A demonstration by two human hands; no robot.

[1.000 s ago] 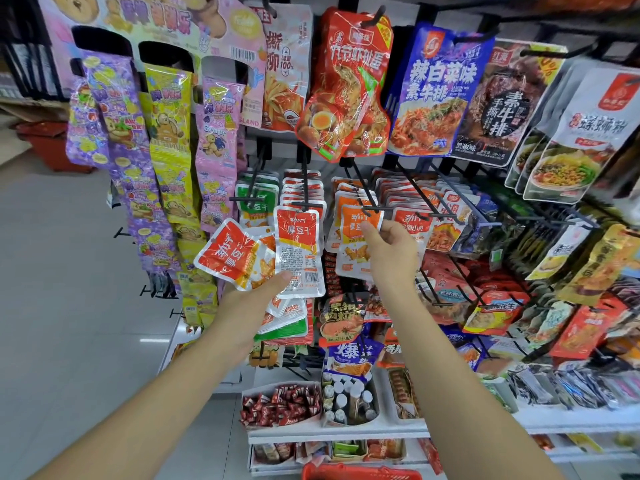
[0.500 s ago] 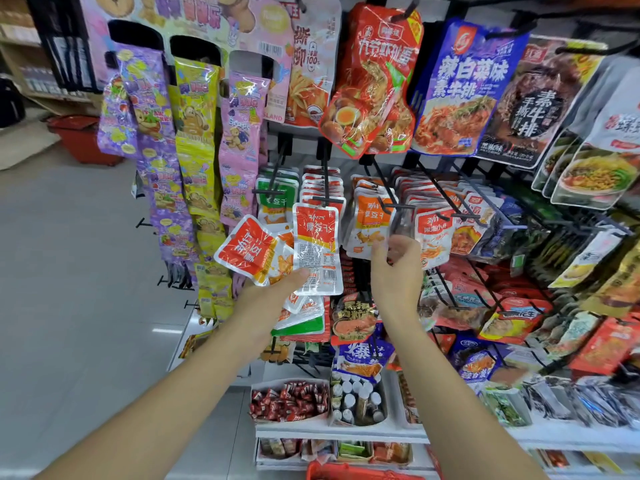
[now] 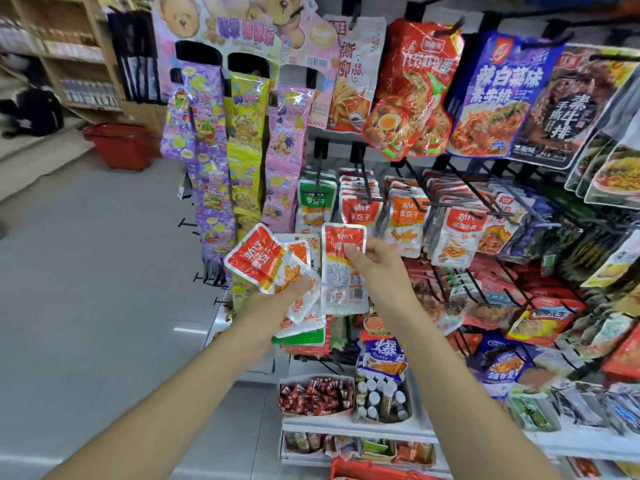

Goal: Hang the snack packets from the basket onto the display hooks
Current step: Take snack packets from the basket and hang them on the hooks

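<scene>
Snack packets [image 3: 258, 259] fan out mid-frame, gripped by the left hand [image 3: 289, 296]; the right hand [image 3: 377, 271] fingers [image 3: 351, 254] pinch one upright packet [image 3: 341, 291].

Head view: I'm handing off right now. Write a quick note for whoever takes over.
Left hand holds a fan of small packets.
Right hand pinches the upright red-and-white packet beside the fan; it is on no hook yet.
Similar red packets hang on the hook just above it.
Red basket at the bottom edge, contents hidden.
Done: this row's hooks already carry stock.
Left: hang the pinched packet, then the fan.
</scene>
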